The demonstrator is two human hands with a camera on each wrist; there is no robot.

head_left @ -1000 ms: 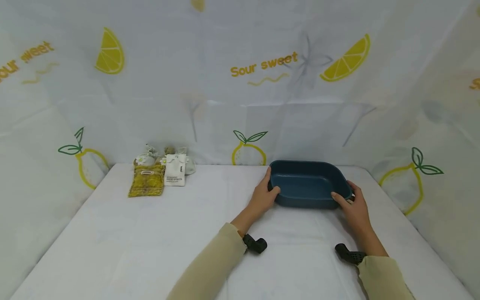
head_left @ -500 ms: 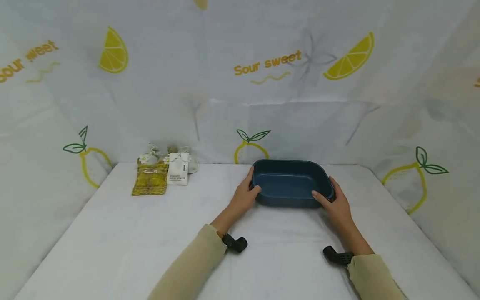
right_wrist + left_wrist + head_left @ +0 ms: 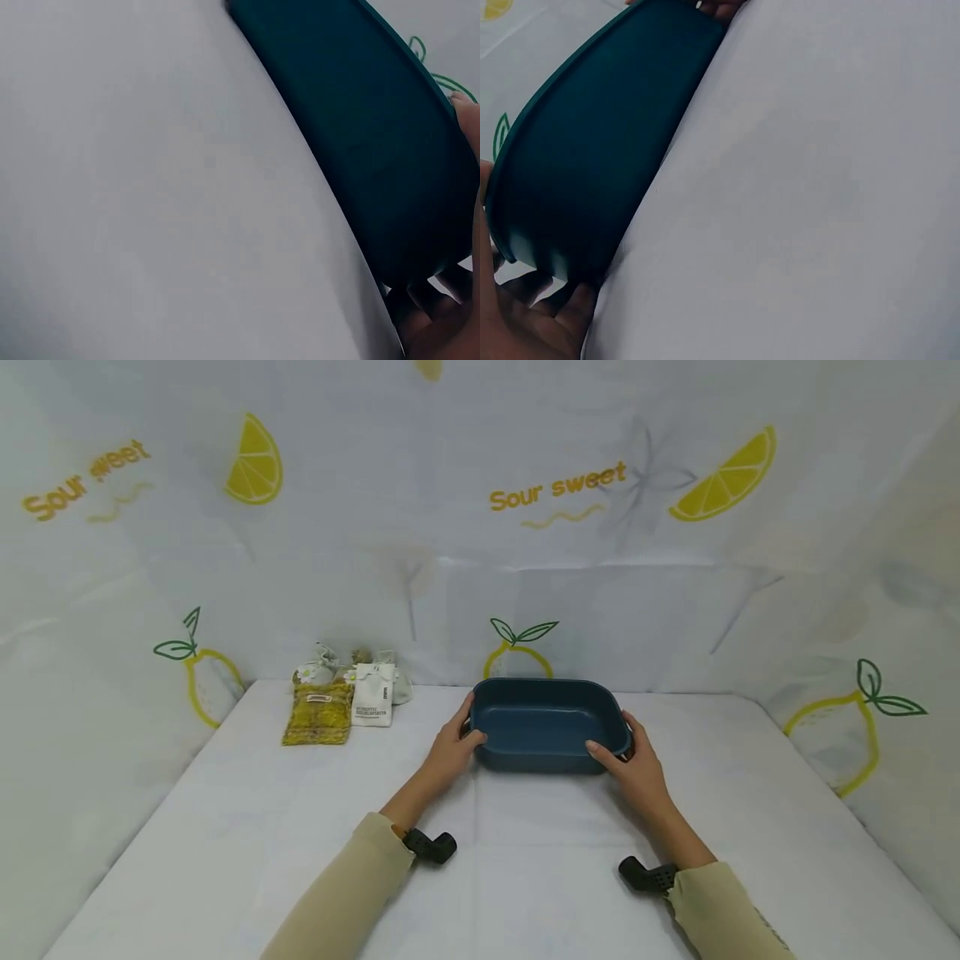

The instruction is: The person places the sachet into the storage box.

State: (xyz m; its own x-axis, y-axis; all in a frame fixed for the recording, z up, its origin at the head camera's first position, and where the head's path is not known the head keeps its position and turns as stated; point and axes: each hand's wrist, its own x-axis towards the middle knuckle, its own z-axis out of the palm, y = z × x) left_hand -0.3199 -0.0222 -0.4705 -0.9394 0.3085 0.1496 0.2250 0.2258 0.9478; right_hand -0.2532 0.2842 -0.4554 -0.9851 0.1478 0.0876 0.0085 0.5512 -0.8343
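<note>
A dark blue rectangular baking dish (image 3: 551, 762) with rounded corners stands near the back of the white table, its hollow facing up and nothing inside. My left hand (image 3: 448, 752) grips its left end, thumb over the near rim and fingers round the outer side. At the opposite end my right hand (image 3: 637, 770) holds it the same way, thumb on the rim. In the left wrist view the dish's side wall (image 3: 592, 142) meets the left fingers (image 3: 562, 311) low at its end. The right wrist view has right fingers (image 3: 431, 307) at the wall's lower edge.
Left of the dish, against the back, lie a yellow woven pouch (image 3: 318, 714), a white printed packet (image 3: 372, 695) and small pale drawstring bags (image 3: 318, 667). A lemon-print cloth (image 3: 420, 527) hangs behind the white table (image 3: 247, 827).
Both hands have carried or slid the dish leftward across the table, closer to the pouches. The grip looks the same. The head view has shifted slightly.
</note>
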